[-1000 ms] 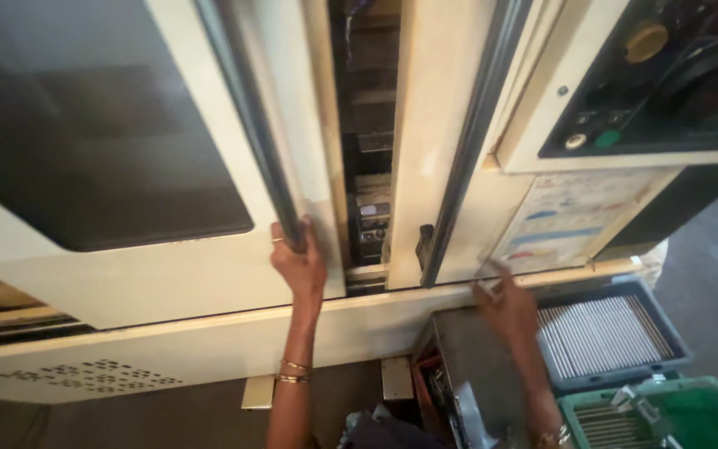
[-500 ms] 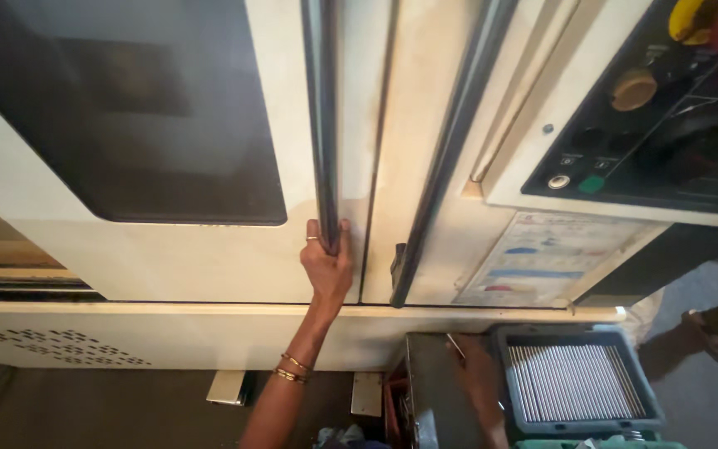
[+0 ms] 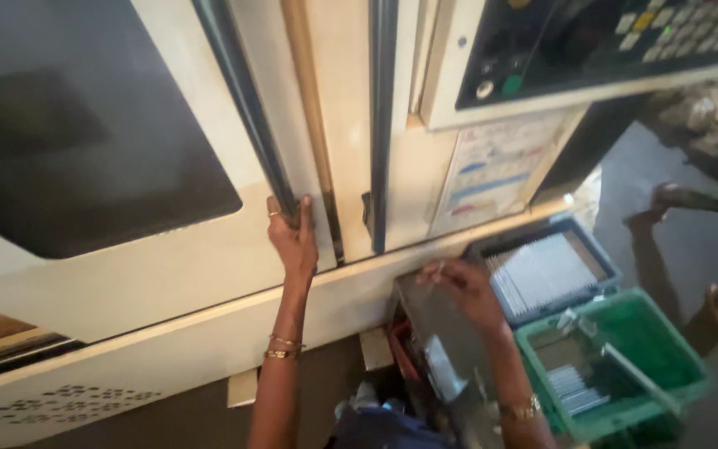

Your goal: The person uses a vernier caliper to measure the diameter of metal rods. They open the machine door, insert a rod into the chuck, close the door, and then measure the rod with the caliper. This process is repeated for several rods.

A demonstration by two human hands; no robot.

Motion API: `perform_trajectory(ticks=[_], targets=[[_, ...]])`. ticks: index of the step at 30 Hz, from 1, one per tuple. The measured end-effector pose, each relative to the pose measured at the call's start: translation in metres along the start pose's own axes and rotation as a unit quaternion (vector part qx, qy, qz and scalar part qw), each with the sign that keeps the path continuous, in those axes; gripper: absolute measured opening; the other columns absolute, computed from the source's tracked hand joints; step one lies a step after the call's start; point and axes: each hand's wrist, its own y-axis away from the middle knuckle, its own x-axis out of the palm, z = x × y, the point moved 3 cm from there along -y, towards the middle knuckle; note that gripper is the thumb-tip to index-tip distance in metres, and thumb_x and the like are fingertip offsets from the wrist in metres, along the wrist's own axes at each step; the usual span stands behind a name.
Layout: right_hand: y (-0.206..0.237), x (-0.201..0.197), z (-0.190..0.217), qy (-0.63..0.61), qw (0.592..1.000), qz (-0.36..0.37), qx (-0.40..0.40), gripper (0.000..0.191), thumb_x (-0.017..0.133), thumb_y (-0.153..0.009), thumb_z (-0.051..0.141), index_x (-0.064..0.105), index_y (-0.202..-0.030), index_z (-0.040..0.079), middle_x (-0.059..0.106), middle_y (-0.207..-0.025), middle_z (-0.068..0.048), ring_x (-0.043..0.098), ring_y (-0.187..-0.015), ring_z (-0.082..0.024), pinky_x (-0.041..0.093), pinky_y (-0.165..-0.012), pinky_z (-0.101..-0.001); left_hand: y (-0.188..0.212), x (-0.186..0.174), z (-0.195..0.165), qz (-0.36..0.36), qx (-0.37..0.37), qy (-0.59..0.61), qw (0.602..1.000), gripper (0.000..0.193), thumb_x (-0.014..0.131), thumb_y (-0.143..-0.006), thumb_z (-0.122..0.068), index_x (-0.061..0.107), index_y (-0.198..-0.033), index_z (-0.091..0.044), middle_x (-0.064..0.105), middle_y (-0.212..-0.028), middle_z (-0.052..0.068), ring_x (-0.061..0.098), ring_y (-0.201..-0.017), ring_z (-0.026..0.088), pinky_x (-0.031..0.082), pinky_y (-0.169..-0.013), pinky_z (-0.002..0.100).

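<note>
Left hand (image 3: pixel 292 237) gripping dark vertical door handle (image 3: pixel 247 100) on cream sliding machine door (image 3: pixel 168 274); door likely heavy, stiff, best pulled low on bar. Right hand (image 3: pixel 467 291) resting loosely open on grey metal box (image 3: pixel 434 333), beside blue tray (image 3: pixel 542 266).

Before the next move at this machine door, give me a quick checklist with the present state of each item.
1. Left hand on the door handle: ok, fingers wrapped round the dark bar near its lower end.
2. Door gap: ok, only a thin dark seam shows between the two cream panels.
3. Right hand away from the door: ok, it rests low on the grey metal box beside the machine.
4. Right hand holding anything: cannot tell, a small item may be at the fingertips, blurred.
5. Crates: ok, the blue crate and green crate sit on the floor right of the door.
6. Bystander: not ok, someone's feet are near the crates.
</note>
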Motion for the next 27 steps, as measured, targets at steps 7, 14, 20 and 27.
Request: perform_trajectory(ticks=[7, 14, 20, 27], targets=[[0.039, 0.068, -0.066, 0.161, 0.978, -0.135, -0.021, 0.019, 0.065, -0.098, 0.005, 0.072, -0.115, 0.001, 0.077, -0.112, -0.01, 0.072, -0.107, -0.019, 0.057, -0.094, -0.0326, 0.066, -0.042, 0.005, 0.048, 0.112, -0.121, 0.985, 0.061, 0.062, -0.107, -0.024, 0.037, -0.149, 0.014, 0.048, -0.14, 0.037, 0.05, -0.126, 0.046, 0.041, -0.106, 0.048], [0.061, 0.088, -0.012, -0.036, 0.97, -0.241, -0.019, 0.015, 0.066, -0.099, -0.001, 0.066, -0.113, 0.003, 0.075, -0.112, -0.009, 0.072, -0.109, -0.02, 0.058, -0.096, -0.0324, 0.182, -0.078, 0.029, 0.101, -0.046, -0.073, 0.991, 0.047, 0.059, -0.106, -0.03, 0.059, -0.14, 0.002, 0.06, -0.138, 0.023, 0.056, -0.13, 0.037, 0.041, -0.114, 0.047], [0.092, 0.149, 0.018, 0.044, 0.975, -0.214, -0.036, 0.018, 0.07, -0.092, -0.007, 0.072, -0.108, 0.001, 0.076, -0.116, -0.012, 0.074, -0.108, -0.021, 0.061, -0.095, -0.0336, 0.239, -0.069, 0.047, 0.296, -0.454, 0.381, 0.749, 0.061, 0.056, -0.103, -0.046, 0.062, -0.138, 0.003, 0.07, -0.126, 0.019, 0.068, -0.111, 0.029, 0.052, -0.102, 0.041], [0.124, 0.185, 0.046, 0.154, 0.971, -0.127, -0.133, 0.023, 0.074, -0.087, -0.009, 0.075, -0.108, 0.0, 0.074, -0.118, -0.016, 0.071, -0.113, -0.027, 0.057, -0.1, -0.035, 0.238, -0.077, 0.043, 0.235, -0.513, 0.486, 0.667, 0.047, 0.068, -0.101, -0.036, 0.058, -0.126, 0.002, 0.07, -0.121, 0.015, 0.067, -0.114, 0.028, 0.053, -0.104, 0.044]])
